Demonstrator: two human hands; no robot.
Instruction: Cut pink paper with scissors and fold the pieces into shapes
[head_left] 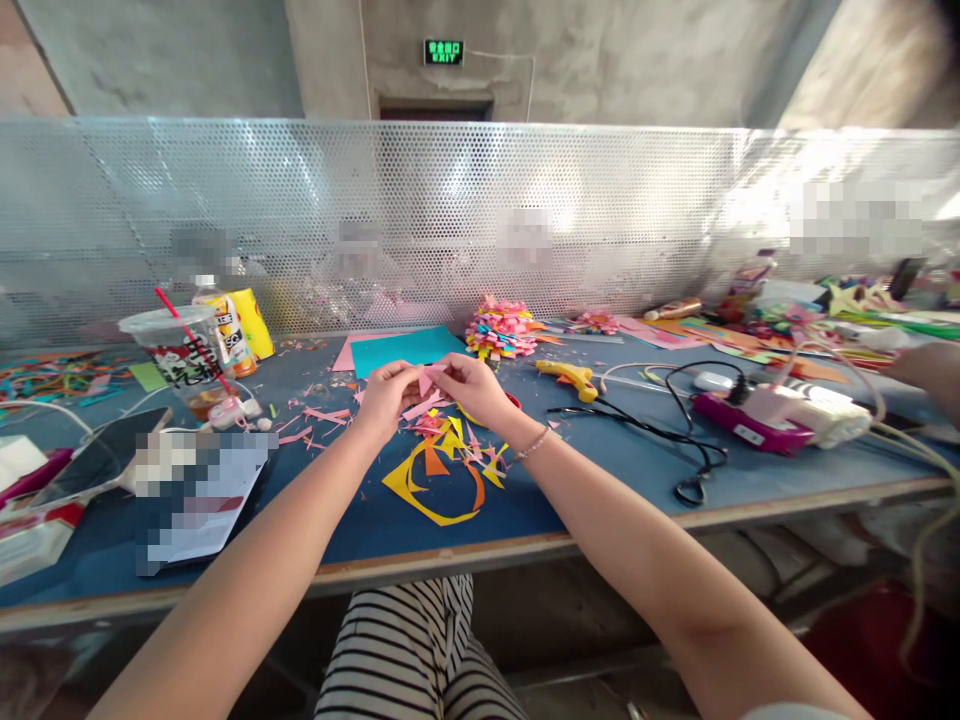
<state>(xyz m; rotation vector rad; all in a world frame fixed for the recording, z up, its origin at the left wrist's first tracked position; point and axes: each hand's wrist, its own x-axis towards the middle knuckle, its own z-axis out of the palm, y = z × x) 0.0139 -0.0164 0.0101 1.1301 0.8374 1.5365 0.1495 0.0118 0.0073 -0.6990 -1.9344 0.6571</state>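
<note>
Both my hands meet over the middle of the blue table. Between the fingertips of my left hand and my right hand is a small piece of pink paper, pinched from both sides. The fingers partly cover it, so its full shape is hidden. Below and around the hands lie pink paper scraps, a yellow paper offcut and an orange strip. Just behind them are a teal paper sheet and a pile of folded pink paper pieces.
A plastic cup with a red straw, a bottle and a tablet-like device stand or lie left. To the right are a yellow glue gun, black cable and purple power strip. Another person's hand appears far right.
</note>
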